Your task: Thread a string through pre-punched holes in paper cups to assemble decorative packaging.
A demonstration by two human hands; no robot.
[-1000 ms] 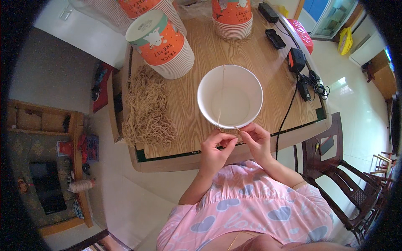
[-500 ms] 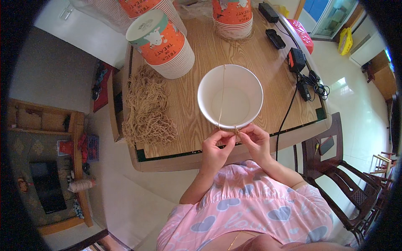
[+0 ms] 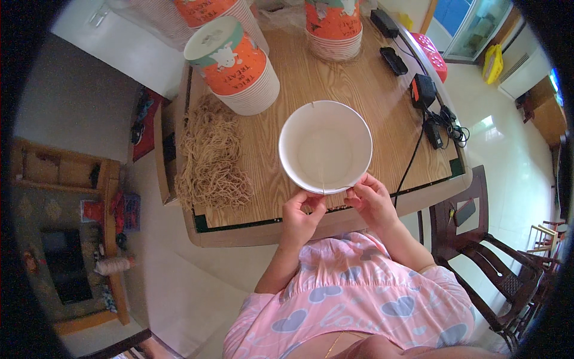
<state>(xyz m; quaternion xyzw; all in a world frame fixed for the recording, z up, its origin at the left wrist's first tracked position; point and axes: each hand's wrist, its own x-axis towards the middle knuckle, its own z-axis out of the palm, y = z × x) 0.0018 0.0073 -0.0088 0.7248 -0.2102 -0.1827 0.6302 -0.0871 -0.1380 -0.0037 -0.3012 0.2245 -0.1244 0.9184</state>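
A white paper bucket (image 3: 326,143) stands with its open mouth up near the table's front edge. A thin tan string (image 3: 323,179) shows at its near rim, and a small end pokes up at the far rim. My left hand (image 3: 304,215) pinches the string at the near rim, thumb and forefinger together. Just right of it, my right hand (image 3: 373,202) has its fingertips pressed together against the near right side of the bucket. What those fingertips hold is too small to make out.
Left of the bucket lies a heap of tan strings (image 3: 212,158). Behind stand an orange-and-white bucket stack (image 3: 239,72) and another stack (image 3: 333,33). Black adapters with cables (image 3: 433,128) line the right edge. A dark wooden chair (image 3: 472,221) stands at the right.
My hands have moved apart along the near rim. The bucket has shifted slightly nearer and left. The string that crossed its mouth now shows only short pieces at the near and far rim.
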